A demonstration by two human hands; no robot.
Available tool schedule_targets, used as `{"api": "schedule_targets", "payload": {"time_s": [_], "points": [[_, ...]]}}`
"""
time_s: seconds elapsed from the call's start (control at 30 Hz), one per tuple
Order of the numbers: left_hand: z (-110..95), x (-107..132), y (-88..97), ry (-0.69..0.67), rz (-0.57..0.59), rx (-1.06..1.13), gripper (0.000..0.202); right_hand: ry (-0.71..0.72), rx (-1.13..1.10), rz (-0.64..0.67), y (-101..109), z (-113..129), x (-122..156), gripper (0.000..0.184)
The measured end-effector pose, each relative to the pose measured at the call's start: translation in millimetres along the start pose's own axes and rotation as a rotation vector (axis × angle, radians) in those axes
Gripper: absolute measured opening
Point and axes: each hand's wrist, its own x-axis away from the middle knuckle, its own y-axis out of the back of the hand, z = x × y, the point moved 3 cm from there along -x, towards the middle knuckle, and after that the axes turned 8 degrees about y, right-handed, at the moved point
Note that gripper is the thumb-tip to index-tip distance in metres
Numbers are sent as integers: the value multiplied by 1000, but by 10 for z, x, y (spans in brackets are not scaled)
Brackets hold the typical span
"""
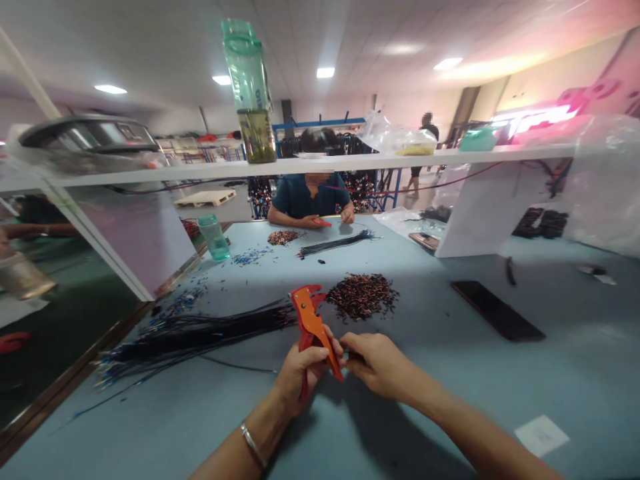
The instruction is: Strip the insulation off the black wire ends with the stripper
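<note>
Wrapped around the handles of an orange and red wire stripper (pixel 310 315) is my left hand (pixel 301 371); the tool's head points away from me, above the table. Close beside its handle, my right hand (pixel 381 365) is closed with thumb and fingertips together, near the left fingertips. Whatever sits in that pinch is hidden. A bundle of thin black wires (pixel 215 331) lies to the left, its near ends tipped with blue and white. Just beyond the stripper is a heap of short black and copper-coloured offcuts (pixel 363 297).
A dark phone (pixel 497 311) and white paper square (pixel 542 437) lie on the right. Across the table (pixel 425 413) a person (pixel 311 200) holds a red tool, near another wire bundle (pixel 335 245). Overhead, a white shelf (pixel 340 162) carries a green bottle (pixel 250 93); a green cup (pixel 214 238) stands below.
</note>
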Motion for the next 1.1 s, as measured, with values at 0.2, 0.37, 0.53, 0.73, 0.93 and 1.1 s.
{"api": "schedule_targets", "payload": {"time_s": [0.2, 0.37, 0.53, 0.73, 0.93, 1.1], "points": [[-2, 8, 16, -9, 5, -71, 25, 170, -216, -203, 39, -77, 58, 18], [-52, 13, 62, -66, -56, -234, 27, 151, -47, -419, 119, -178, 126, 19], [-84, 22, 98, -46, -36, -375, 30, 48, -51, -584, 284, -237, 132, 17], [11, 78, 10, 192, 158, -285, 37, 78, -125, -707, 392, -105, 156, 13], [103, 85, -20, 255, 193, -241, 37, 124, -27, -716, 352, 1, 188, 16], [130, 86, 4, 251, 183, -236, 38, 90, 3, -738, 325, -31, 205, 18]]}}
